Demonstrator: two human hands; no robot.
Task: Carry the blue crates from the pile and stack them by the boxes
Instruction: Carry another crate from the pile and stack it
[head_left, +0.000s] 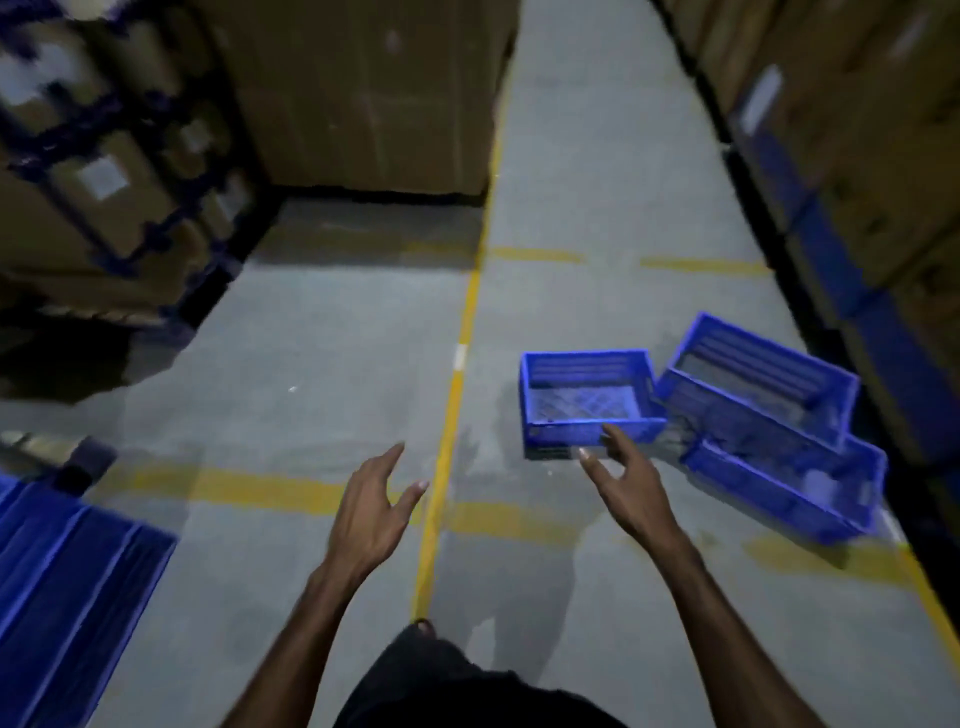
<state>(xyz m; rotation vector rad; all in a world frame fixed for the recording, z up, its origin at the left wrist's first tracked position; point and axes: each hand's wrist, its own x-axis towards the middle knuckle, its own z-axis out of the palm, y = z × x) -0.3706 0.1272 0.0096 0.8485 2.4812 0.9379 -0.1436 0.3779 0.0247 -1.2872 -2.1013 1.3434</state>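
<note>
Three blue crates lie loosely on the grey floor at the right. The nearest crate (587, 402) sits upright and empty. A second crate (763, 384) leans tilted on a third crate (789, 488) behind it. My right hand (623, 478) reaches out with spread fingers, its fingertips just in front of the nearest crate's front wall. My left hand (371, 514) hangs in the air over the floor, fingers spread, holding nothing. A blue crate surface (67, 587) shows at the lower left edge.
Stacked cardboard boxes (363, 93) stand ahead; more fill racks at the left (104, 156) and right (857, 130). Yellow lines (447, 441) mark the aisle floor. My foot (423, 626) shows at the bottom.
</note>
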